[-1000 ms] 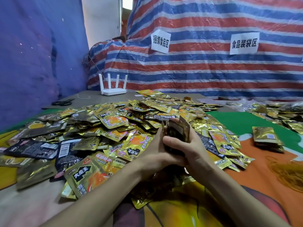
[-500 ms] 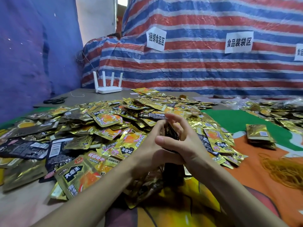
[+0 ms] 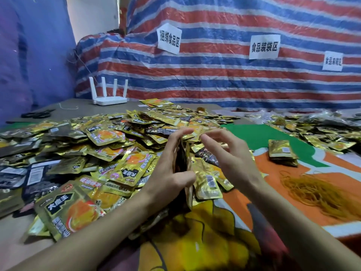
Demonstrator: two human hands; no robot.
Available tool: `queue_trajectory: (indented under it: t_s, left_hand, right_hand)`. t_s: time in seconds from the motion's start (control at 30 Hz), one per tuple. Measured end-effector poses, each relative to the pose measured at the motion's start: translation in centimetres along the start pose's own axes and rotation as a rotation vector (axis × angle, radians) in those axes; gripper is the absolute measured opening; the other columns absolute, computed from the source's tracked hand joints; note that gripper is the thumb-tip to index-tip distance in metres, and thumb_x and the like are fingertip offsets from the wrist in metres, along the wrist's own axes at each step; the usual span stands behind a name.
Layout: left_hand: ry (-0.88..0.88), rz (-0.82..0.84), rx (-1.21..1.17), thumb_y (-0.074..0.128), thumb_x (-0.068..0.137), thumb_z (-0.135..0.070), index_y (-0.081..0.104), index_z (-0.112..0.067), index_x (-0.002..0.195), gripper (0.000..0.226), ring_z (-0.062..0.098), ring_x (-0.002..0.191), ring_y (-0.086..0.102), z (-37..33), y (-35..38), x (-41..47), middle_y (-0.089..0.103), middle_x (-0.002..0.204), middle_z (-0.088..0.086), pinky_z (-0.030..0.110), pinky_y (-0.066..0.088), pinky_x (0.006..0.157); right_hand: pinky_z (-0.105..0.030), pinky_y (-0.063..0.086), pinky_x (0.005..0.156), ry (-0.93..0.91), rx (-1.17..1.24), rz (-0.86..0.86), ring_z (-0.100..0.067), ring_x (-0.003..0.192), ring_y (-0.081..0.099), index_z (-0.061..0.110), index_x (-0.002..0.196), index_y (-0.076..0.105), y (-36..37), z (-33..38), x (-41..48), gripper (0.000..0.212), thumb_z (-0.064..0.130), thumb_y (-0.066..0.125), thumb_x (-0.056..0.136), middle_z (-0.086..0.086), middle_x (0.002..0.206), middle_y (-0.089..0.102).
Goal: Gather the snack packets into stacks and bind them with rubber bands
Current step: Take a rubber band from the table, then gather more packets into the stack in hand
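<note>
Now left hand point(image 3: 172, 173) clamps the snack-packet stack point(image 3: 183, 160) upright on edge w/ curled fingers, prob. to square it on the surface point(image 3: 273, 178); right hand point(image 3: 234, 159) hovers beside, fingers spread, empty; rubber bands point(image 3: 316, 192) heaped near right.

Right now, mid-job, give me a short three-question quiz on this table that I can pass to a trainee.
1. True or false: the left hand grips a stack of packets held upright on edge.
2. Pick one: the pile of rubber bands lies A) to the person's left, B) to the person's right, C) beside the router at the back.
3. Fill in: the right hand is ___ (open or shut).

Key: 1 true; 2 B; 3 open.
</note>
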State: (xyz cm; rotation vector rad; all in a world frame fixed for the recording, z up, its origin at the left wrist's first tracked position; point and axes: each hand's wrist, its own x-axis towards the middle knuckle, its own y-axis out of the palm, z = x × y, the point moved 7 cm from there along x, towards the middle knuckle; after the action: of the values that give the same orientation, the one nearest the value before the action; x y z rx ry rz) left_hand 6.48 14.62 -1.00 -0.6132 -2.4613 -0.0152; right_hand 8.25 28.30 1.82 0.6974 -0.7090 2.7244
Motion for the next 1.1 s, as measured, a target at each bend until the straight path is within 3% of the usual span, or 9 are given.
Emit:
queue_trajectory:
  t_s: [0.07, 0.13, 0.23, 0.33, 0.4, 0.53, 0.7, 0.9, 1.1]
  left_hand:
    - [0.001, -0.008, 0.006, 0.06, 0.062, -0.002, 0.047, -0.033, 0.139, 0.084, 0.044, 0.079, 0.052, 0.7, -0.4, 0.0, 0.046, 0.087, 0.023, 0.051, 0.045, 0.068]
    - [-0.025, -0.011, -0.005, 0.07, 0.066, -0.013, 0.049, -0.04, 0.136, 0.078, 0.035, 0.08, 0.054, 1.1, -0.7, 0.1, 0.049, 0.091, 0.015, 0.049, 0.046, 0.071]
    - [-0.048, -0.039, 0.005, 0.077, 0.069, -0.04, 0.05, -0.046, 0.134, 0.071, 0.023, 0.097, 0.058, 1.6, -0.7, 0.1, 0.052, 0.111, 0.003, 0.046, 0.048, 0.086]
    - [-0.032, -0.029, 0.002, 0.076, 0.068, -0.022, 0.049, -0.042, 0.135, 0.075, 0.022, 0.083, 0.055, 1.7, -0.8, 0.2, 0.051, 0.095, 0.005, 0.042, 0.046, 0.075]
    - [-0.027, 0.0, -0.026, 0.07, 0.067, -0.008, 0.049, -0.039, 0.135, 0.078, 0.027, 0.076, 0.052, 1.9, -0.7, 0.3, 0.049, 0.084, 0.007, 0.043, 0.043, 0.071]
    - [-0.02, 0.028, -0.04, 0.067, 0.066, -0.004, 0.05, -0.037, 0.136, 0.08, 0.027, 0.077, 0.053, 2.2, -0.6, 0.4, 0.051, 0.084, 0.005, 0.039, 0.047, 0.075]
    - [-0.02, 0.029, -0.06, 0.065, 0.066, -0.002, 0.052, -0.035, 0.134, 0.077, 0.024, 0.078, 0.056, 2.3, -0.8, 0.4, 0.055, 0.081, -0.004, 0.026, 0.053, 0.079]
    - [-0.03, 0.084, -0.101, 0.061, 0.064, -0.001, 0.05, -0.025, 0.136, 0.077, 0.03, 0.081, 0.05, 1.9, -0.7, 0.2, 0.048, 0.086, 0.006, 0.041, 0.045, 0.075]
    - [-0.043, 0.034, -0.143, 0.06, 0.062, -0.001, 0.051, -0.023, 0.135, 0.077, 0.026, 0.081, 0.054, 1.8, -1.8, 0.5, 0.05, 0.085, 0.004, 0.045, 0.048, 0.077]
  right_hand:
    - [-0.03, 0.053, 0.076, -0.02, -0.245, -0.128, -0.005, 0.087, 0.066, 0.023, 0.093, 0.072, -3.0, -1.3, 0.3, 0.008, 0.03, 0.068, 0.095, 0.011, 0.092, 0.071]
    - [-0.032, 0.053, 0.073, 0.056, -0.437, -0.189, -0.01, 0.081, 0.066, 0.021, 0.093, 0.073, -5.8, -3.5, 0.7, 0.008, 0.02, 0.065, 0.095, 0.009, 0.09, 0.073]
    - [-0.041, 0.057, 0.082, 0.252, -0.825, -0.187, -0.031, 0.092, 0.066, 0.008, 0.1, 0.074, -9.6, -7.7, 1.6, 0.018, 0.01, 0.059, 0.091, -0.011, 0.102, 0.073]
    - [-0.041, 0.056, 0.076, 0.464, -1.072, -0.07, -0.038, 0.09, 0.062, 0.005, 0.081, 0.059, -12.7, -10.9, 1.2, 0.007, 0.01, 0.062, 0.085, -0.02, 0.099, 0.067]
    - [-0.039, 0.054, 0.073, 0.537, -1.163, 0.026, -0.037, 0.088, 0.061, 0.01, 0.071, 0.045, -13.6, -13.1, 0.8, 0.022, 0.014, 0.061, 0.086, -0.019, 0.096, 0.063]
    - [-0.037, 0.048, 0.066, 0.556, -1.214, -0.043, -0.032, 0.078, 0.056, 0.012, 0.073, 0.043, -14.9, -14.6, 1.0, 0.021, 0.013, 0.06, 0.086, -0.007, 0.074, 0.049]
    - [-0.037, 0.049, 0.067, 0.624, -1.162, -0.033, -0.033, 0.083, 0.057, 0.012, 0.084, 0.044, -15.3, -14.9, 1.5, 0.021, 0.017, 0.064, 0.088, -0.008, 0.079, 0.048]
    - [-0.038, 0.039, 0.079, 0.604, -1.316, 0.026, -0.03, 0.088, 0.061, 0.018, 0.075, 0.041, -14.5, -13.9, 1.5, 0.021, 0.021, 0.057, 0.088, -0.003, 0.08, 0.055]
    - [-0.039, 0.046, 0.074, 0.257, -1.166, -0.292, -0.031, 0.071, 0.058, 0.01, 0.075, 0.059, -12.9, -8.0, 3.1, 0.022, 0.027, 0.058, 0.088, -0.009, 0.073, 0.063]
